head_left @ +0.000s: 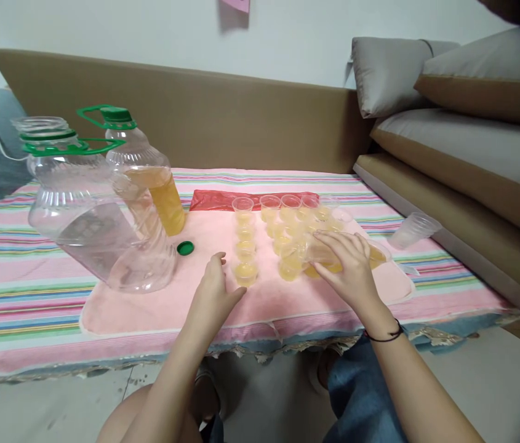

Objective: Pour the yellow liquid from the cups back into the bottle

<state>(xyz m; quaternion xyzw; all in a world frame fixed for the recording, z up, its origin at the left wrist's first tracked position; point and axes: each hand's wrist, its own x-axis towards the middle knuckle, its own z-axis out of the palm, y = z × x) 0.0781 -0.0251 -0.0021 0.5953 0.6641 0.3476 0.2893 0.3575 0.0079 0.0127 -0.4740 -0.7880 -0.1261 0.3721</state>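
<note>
Your right hand [349, 264]: gripping a clear plastic container [321, 253], yellow-filled cups [290, 267] just to its left. Your left hand [213, 288]: loosely spread, another cup row [245, 272] just to its right.

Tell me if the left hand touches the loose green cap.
Apart: the head view shows pink mat between the left hand and the loose green cap.

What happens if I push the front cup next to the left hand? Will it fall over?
The cup might slosh or spill if bumped, because there's yellow liquid in it. It's probably light and a bit squishy, since its see-through sides look thin. It could also bump the cups behind it, since they stand so close in a row.
</note>
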